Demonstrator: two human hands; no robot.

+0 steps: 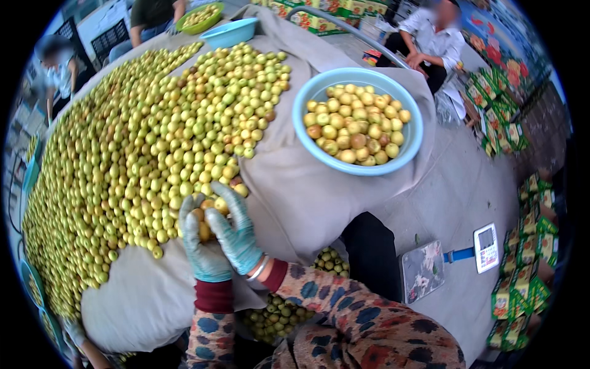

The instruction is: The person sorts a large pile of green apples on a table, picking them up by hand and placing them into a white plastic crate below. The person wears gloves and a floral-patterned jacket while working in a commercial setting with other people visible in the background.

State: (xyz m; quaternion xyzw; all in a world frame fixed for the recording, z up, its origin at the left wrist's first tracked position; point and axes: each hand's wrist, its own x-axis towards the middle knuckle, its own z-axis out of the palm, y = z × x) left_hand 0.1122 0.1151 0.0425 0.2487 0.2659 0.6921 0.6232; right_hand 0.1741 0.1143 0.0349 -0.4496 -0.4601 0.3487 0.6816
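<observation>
My left hand (pixel 205 253), in a pale teal-coated glove, is cupped around several small round yellow-green fruits (pixel 205 230) at the near edge of a big heap. Close against it, my right hand (pixel 237 235), gloved alike and with a bangle at the wrist, curves its fingers over fruits (pixel 221 205) from the other side. Exactly which fruits each hand bears is partly hidden by the fingers. The heap of fruits (pixel 152 152) spreads over a grey cloth (pixel 286 193). To the right of my hands, a light blue plastic basin (pixel 304 147) holds yellower fruits, some with brown patches.
Below the cloth's edge are more fruits (pixel 279 318). A platform scale (pixel 423 270) stands on the floor at right, near stacked green cartons (pixel 525 276). A blue basin (pixel 230 33) and a green basin (pixel 200 25) sit at the back. Other people are around the heap; a co-worker's gloved hand (pixel 73 330) is at lower left.
</observation>
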